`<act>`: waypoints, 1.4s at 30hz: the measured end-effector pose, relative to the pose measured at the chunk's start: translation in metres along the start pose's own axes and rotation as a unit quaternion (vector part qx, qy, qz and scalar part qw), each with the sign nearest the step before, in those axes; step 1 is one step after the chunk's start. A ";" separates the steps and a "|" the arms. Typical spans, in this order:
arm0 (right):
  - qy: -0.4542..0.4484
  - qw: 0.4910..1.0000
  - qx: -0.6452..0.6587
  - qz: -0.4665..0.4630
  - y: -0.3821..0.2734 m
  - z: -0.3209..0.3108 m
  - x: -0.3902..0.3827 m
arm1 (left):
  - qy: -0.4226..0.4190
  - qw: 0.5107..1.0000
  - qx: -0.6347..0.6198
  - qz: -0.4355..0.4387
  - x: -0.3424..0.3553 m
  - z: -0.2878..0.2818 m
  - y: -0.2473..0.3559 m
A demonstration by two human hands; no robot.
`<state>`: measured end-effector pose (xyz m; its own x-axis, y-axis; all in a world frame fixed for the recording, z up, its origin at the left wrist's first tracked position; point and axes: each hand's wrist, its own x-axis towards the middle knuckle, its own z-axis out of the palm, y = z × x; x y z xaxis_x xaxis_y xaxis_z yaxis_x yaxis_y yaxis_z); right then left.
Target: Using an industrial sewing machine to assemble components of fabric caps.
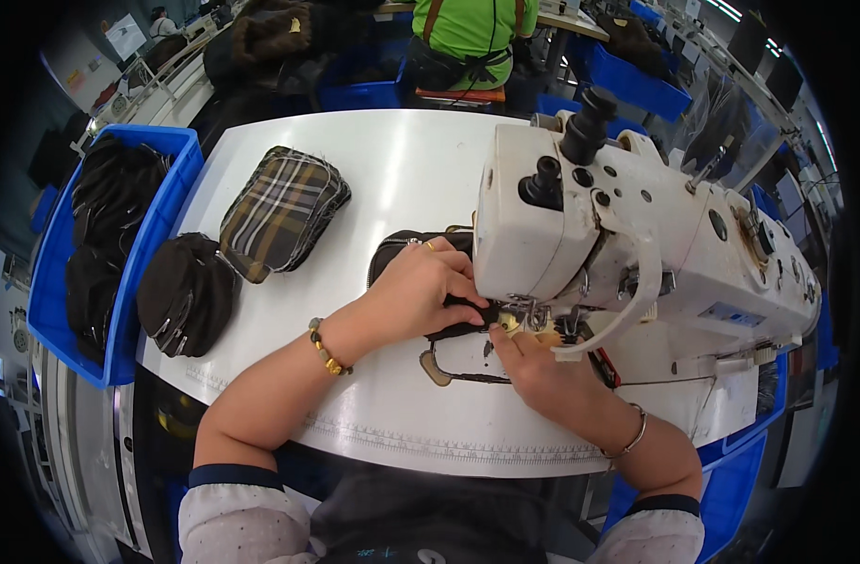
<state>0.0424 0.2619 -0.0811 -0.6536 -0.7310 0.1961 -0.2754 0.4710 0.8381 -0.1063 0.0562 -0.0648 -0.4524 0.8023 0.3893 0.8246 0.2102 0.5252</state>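
Black pouch [390, 258]: left fingers [461, 288] are pinching it, right fingers [508, 350] unclear; you're apparently aligning for stitching, needing steadiness next.

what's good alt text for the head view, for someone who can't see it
A person's left hand rests on a dark zippered piece at a white sewing machine, the right hand close by. To the left, a plaid fabric piece and a dark pouch lie on the white table, beside a blue bin of dark items.
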 end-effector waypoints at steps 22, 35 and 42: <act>-0.052 0.917 0.366 0.150 -0.003 -0.004 0.008 | 0.006 0.999 0.037 -0.003 0.000 -0.003 0.012; 0.005 0.844 0.491 0.215 -0.010 0.003 0.008 | 0.027 0.997 0.075 0.003 0.004 -0.009 0.023; -0.006 0.849 0.470 0.240 -0.010 0.009 0.012 | 0.033 0.995 0.091 -0.035 0.001 -0.003 0.021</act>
<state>0.0309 0.2532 -0.0913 -0.8553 -0.3401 0.3908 -0.4123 0.9037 -0.1157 -0.0902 0.0602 -0.0509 -0.5272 0.7453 0.4082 0.8355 0.3668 0.4092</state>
